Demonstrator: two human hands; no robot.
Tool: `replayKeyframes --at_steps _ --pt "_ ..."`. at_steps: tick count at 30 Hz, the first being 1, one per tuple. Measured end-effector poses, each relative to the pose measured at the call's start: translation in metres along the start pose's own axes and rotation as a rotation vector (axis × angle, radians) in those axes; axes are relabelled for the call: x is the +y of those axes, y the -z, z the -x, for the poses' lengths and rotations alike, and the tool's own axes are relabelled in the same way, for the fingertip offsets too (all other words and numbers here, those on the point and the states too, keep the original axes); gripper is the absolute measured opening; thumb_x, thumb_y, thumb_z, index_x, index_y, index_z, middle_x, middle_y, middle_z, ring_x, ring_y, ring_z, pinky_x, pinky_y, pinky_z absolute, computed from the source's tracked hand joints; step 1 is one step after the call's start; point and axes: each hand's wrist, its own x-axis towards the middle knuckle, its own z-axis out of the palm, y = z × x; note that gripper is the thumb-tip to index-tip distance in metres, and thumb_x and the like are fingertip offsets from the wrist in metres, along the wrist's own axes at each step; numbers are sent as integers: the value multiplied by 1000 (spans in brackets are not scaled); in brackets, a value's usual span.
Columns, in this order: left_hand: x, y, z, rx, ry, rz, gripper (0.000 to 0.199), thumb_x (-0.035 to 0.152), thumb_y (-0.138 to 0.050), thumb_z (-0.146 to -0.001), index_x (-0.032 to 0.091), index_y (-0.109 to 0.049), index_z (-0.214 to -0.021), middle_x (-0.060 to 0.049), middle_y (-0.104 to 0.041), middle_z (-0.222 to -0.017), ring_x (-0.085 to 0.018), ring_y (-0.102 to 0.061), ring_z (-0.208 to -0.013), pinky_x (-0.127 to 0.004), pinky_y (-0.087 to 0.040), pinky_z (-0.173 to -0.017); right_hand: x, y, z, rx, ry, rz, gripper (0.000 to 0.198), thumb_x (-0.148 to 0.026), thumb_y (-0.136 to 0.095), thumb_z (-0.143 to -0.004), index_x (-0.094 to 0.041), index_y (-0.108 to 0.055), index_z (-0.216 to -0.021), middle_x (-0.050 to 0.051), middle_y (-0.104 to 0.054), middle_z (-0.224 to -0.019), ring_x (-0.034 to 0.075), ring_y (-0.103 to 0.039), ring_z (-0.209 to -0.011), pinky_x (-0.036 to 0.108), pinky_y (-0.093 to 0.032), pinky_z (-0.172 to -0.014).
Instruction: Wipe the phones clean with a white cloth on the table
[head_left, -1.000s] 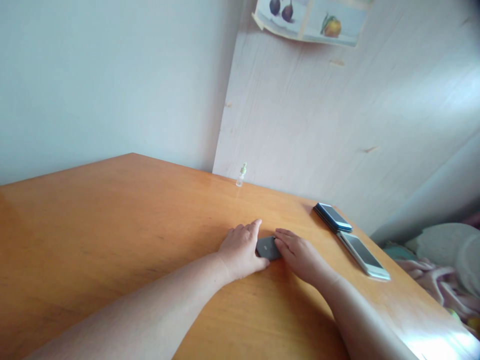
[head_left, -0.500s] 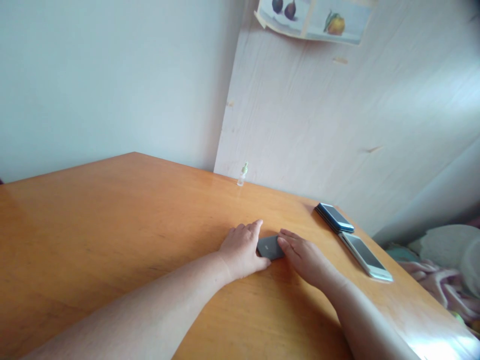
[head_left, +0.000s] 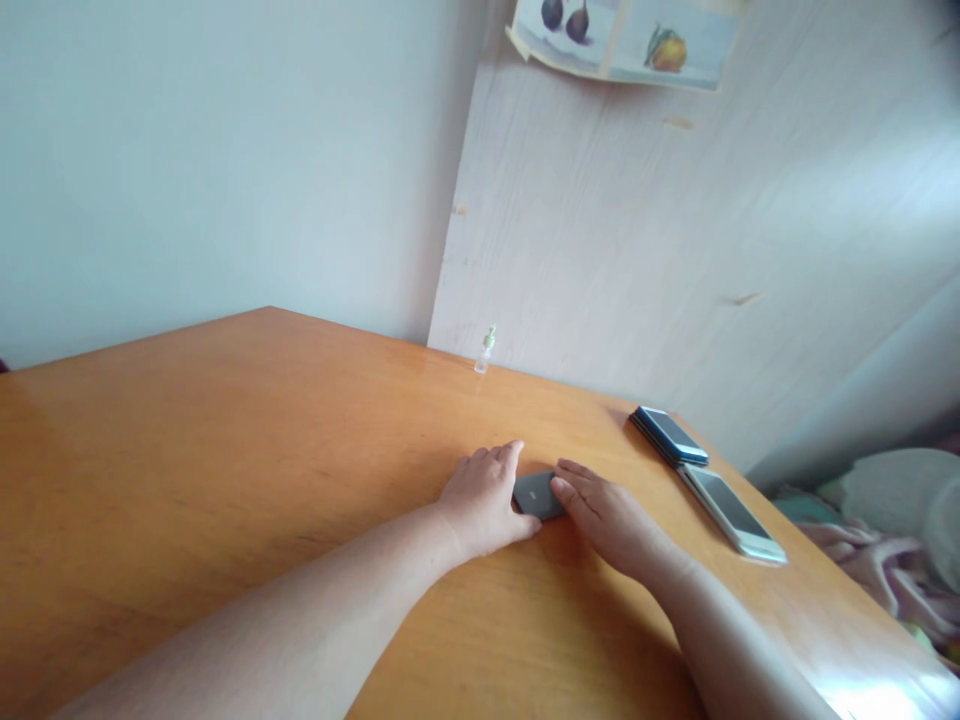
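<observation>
A dark grey smartphone (head_left: 535, 494) lies back side up, with a small pale logo, low over or on the wooden table (head_left: 300, 420). Around its left end is my left hand (head_left: 484, 500), thumb along the near edge and index finger raised beyond the far edge. Fingers behind that palm are hidden. My right hand (head_left: 604, 510) covers the phone's right end, its thumb on the back and its fingers close together along the far side. Both hands hold the phone between them.
To the right lie a stack of phones topped by a dark blue one (head_left: 670, 436) and a white phone (head_left: 733, 513). A small clear bottle (head_left: 484, 352) with a pale green top stands by the wall. Beyond the right edge is pinkish cloth (head_left: 885, 570).
The right hand and the phone's right end have shifted very slightly left. Otherwise the hands and the other things look the same.
</observation>
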Motion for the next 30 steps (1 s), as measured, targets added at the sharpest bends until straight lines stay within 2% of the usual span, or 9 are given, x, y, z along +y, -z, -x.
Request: replayKeyframes --at_steps 6,8,13,15,18,20,26,28,30 --pt "-2 -1 1 6 -13 -13 81 41 -63 -71 12 -31 -140 -15 -62 -119 -30 -59 -105 -41 -46 -89 -42 5 6 -172 233 -126 44 -42 -35 -99 -27 -52 -137 4 -46 -146 22 -40 -136 42 -33 -113" --pt "-1 0 1 5 -9 -7 84 43 -65 -70 13 -30 -140 -15 -62 -119 -30 -58 -105 -41 -46 -90 -35 5 4 -154 190 -108 44 -43 -34 -99 -27 -56 -133 4 -49 -144 23 -41 -134 42 -34 -112" --pt "1 1 0 -15 1 10 91 48 -69 -65 13 -30 -141 -14 -61 -121 -31 -58 -107 -40 -46 -91 -2 1 0 -8 -26 23 50 -48 -35 -98 -16 -62 -126 15 -55 -136 29 -47 -130 50 -35 -110" --pt "0 1 0 -14 -3 6 89 48 -68 -67 12 -31 -140 -15 -61 -120 -31 -58 -106 -41 -46 -90 -12 2 2 -41 15 15 51 -49 -37 -97 -17 -58 -131 14 -52 -139 29 -44 -132 49 -34 -111" --pt "-2 1 1 -14 -6 -15 82 41 -65 -70 12 -31 -140 -15 -63 -117 -30 -59 -103 -40 -46 -88 -40 5 7 -157 173 -62 51 -48 -40 -97 -21 -49 -139 9 -45 -146 25 -40 -135 43 -33 -112" --pt "-2 0 1 -12 -11 -22 81 38 -64 -71 12 -31 -140 -15 -64 -115 -29 -59 -102 -40 -47 -88 -48 7 8 -185 216 -89 48 -46 -38 -98 -23 -49 -138 7 -45 -146 24 -41 -135 41 -34 -112" --pt "1 3 0 -20 -6 9 89 48 -69 -65 13 -33 -139 -14 -61 -120 -31 -58 -106 -40 -46 -90 -9 6 3 -41 -33 72 51 -49 -35 -98 -16 -61 -126 15 -55 -136 30 -47 -130 51 -32 -111" --pt "1 2 0 -15 -8 8 87 48 -69 -67 13 -34 -139 -15 -62 -120 -31 -58 -105 -41 -46 -90 -14 7 5 -63 -9 77 53 -50 -36 -97 -16 -59 -130 15 -52 -139 30 -45 -131 50 -32 -111" --pt "0 2 0 -11 -11 9 86 48 -68 -69 12 -34 -139 -15 -62 -119 -31 -59 -104 -41 -46 -89 -30 8 8 -121 80 34 54 -51 -38 -96 -18 -52 -136 13 -47 -144 29 -42 -133 47 -32 -112"
